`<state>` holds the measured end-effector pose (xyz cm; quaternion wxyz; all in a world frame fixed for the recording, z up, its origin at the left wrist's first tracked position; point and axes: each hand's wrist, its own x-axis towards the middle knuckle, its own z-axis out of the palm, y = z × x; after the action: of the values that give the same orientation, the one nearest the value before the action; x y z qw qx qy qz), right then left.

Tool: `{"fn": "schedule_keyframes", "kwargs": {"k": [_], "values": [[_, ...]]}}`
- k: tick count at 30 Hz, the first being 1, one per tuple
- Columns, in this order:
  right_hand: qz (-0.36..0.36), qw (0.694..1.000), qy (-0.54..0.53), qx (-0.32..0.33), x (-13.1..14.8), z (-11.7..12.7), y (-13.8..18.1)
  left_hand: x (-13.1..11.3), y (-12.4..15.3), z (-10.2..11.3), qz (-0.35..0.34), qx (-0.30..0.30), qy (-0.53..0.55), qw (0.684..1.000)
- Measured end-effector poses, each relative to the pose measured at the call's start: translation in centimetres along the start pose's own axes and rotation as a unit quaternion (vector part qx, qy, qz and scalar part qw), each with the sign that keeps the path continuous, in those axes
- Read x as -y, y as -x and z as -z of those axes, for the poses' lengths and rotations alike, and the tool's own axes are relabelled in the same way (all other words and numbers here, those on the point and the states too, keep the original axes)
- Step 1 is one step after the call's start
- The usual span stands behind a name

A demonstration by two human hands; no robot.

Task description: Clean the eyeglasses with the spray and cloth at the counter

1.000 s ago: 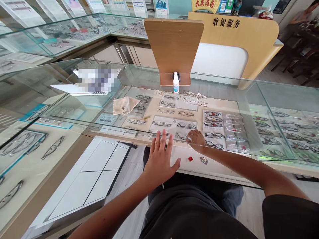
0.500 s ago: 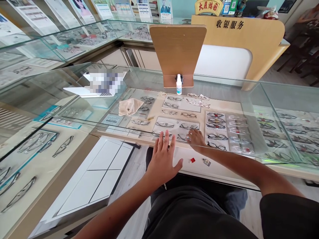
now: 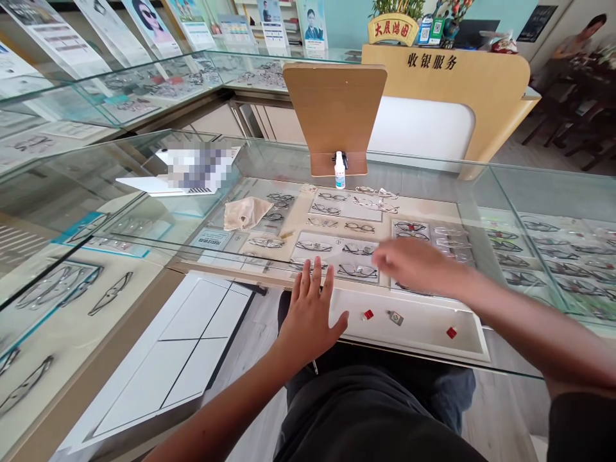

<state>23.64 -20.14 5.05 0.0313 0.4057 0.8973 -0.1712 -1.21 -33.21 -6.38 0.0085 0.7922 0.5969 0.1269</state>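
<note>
The right hand (image 3: 414, 264), blurred so I cannot tell its grip, is hovering just right of the eyeglass frames (image 3: 357, 272), whose long axis is running left-right. The left hand (image 3: 310, 314), fingers spread flat and holding nothing, is lying nearly as close, the frames just right of its fingertips.

I see dark-rimmed glasses (image 3: 357, 271) lying flat, lenses up, on a pale display tray (image 3: 418, 324) inside the case; frame colour looks black, blurry.

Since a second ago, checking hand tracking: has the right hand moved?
Yes. The right hand has lifted off the glasses tray and swung right, toward the neighbouring tray.
</note>
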Motion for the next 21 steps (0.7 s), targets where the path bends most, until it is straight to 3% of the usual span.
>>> {"fn": "schedule_keyframes", "kwargs": {"k": [2,3,6,10,15,21], "values": [[-0.08,0.985,0.09,-0.124,-2.4,2.3,-3.6,0.0,0.0,-0.2,-0.002,-0.007,-0.002,1.0],[-0.104,0.973,0.137,-0.155,-3.6,2.7,-5.4,0.1,0.1,-0.3,-0.002,-0.01,-0.003,1.0],[-0.122,0.966,0.197,-0.116,-6.4,2.1,-10.0,0.1,0.2,-0.4,-0.002,-0.018,-0.001,1.0],[-0.147,0.961,0.208,-0.113,-7.5,-0.3,-13.3,0.2,0.2,-0.4,-0.005,-0.015,0.0,1.0],[-0.158,0.957,0.214,-0.118,-8.2,-1.6,-15.3,0.1,0.2,-0.4,0.0,-0.016,0.004,1.0],[-0.169,0.953,0.218,-0.121,-8.3,-1.5,-16.0,0.1,0.3,-0.6,0.0,-0.022,0.009,1.0]]}}
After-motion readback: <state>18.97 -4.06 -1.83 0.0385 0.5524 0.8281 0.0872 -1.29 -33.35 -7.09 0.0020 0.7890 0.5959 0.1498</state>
